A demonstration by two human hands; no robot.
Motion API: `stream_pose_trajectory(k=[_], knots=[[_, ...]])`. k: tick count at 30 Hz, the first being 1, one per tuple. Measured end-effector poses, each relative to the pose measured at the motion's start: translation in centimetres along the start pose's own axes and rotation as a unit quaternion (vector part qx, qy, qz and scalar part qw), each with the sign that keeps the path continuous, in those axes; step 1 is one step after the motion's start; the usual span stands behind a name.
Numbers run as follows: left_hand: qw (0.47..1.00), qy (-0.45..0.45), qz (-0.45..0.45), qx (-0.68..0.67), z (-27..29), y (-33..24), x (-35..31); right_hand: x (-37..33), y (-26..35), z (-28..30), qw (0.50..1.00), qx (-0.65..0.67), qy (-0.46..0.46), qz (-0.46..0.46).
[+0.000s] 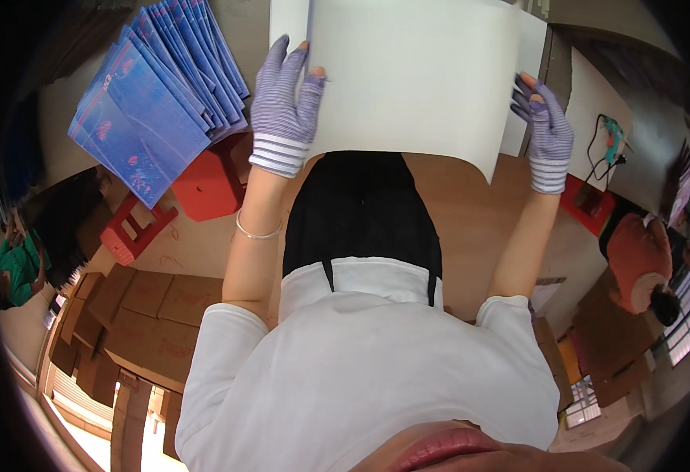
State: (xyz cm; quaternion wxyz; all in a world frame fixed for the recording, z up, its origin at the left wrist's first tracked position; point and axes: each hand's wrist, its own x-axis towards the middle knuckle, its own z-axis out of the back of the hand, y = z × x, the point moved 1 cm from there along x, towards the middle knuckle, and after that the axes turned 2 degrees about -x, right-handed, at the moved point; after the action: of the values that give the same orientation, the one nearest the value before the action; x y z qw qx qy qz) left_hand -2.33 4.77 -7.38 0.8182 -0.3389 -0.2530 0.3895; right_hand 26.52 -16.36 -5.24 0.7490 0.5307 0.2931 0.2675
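Note:
A large white sheet lies in front of me, its near edge overhanging the table and its near right corner curling down. Both hands wear purple-and-white striped gloves with some bare fingertips. At the sheet's left edge is my left hand, fingers stretched out and thumb apart, lying over the margin. My right hand is by the right edge, fingers loosely bent and spread, fingertips close to the paper; whether they touch it is unclear. More white material shows beneath, on the right.
Left of the sheet, a fanned stack of blue printed folders sits above red plastic stools. A teal corded tool lies on a surface at right. Cardboard boxes are piled behind left. Other people appear at both sides.

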Motion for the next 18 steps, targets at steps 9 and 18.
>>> stream_pose_trajectory(k=[9, 18], knots=[[0.972, 0.104, -0.118, 0.172, -8.0, -0.9, 1.1, 1.0, -3.8, -7.0, 0.968, -0.190, -0.006, 0.162], [0.952, 0.138, -0.131, 0.239, -9.7, -0.3, 1.2, 2.6, -6.8, -10.2, 0.900, -0.363, -0.059, 0.232]])
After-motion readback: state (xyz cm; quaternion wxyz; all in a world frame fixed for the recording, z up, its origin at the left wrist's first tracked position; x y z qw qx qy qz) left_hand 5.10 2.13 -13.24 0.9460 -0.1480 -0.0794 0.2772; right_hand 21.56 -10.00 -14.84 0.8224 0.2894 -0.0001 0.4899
